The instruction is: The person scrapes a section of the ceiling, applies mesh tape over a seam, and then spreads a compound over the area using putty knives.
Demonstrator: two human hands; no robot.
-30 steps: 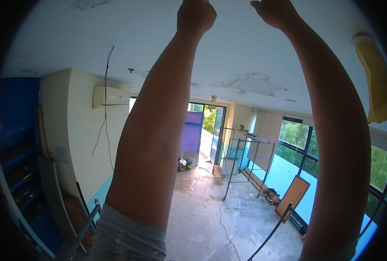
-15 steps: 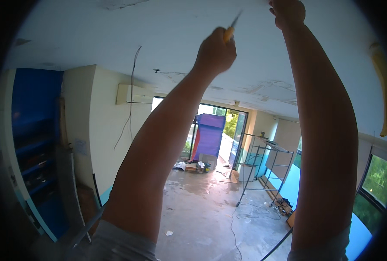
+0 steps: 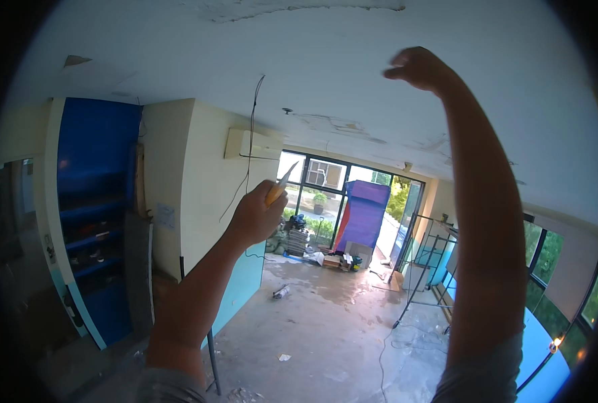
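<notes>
Grasped firmly in the left hand (image 3: pixel 255 216), a knife (image 3: pixel 277 193) is pointing up and to the right. The fingers are wrapping around its yellow handle (image 3: pixel 274 195), and its pale blade (image 3: pixel 288 174) is standing clear above the fist. Seen from the head camera, the knife is showing near the middle of the view, its tip overlapping the far windows (image 3: pixel 322 173). The left forearm is slanting inward from the lower edge, with a grey sleeve (image 3: pixel 171 384) bunching at the elbow.

The right hand (image 3: pixel 421 69) is hovering higher, outlined against the white ceiling (image 3: pixel 339 57). Its grip is looking unclenched: the fingers are curving loosely leftward, with a gap parting them from the thumb. Blur is softening the fingertips, and whether they are touching the ceiling cannot be told.

Along the top, a ragged crack (image 3: pixel 312 8) is running across the ceiling. Beyond the left hand, a dark wire (image 3: pixel 252 121) is dangling in front of an air conditioner (image 3: pixel 252 144). Blue shelves (image 3: pixel 99 158) are standing at the far left. Farther back, a purple panel (image 3: pixel 366 213) is leaning near the doorway, and a scaffold (image 3: pixel 416 290) is standing partly behind the right forearm. On the concrete floor (image 3: pixel 332 342), a cord (image 3: pixel 383 366) is trailing toward the lower edge.
</notes>
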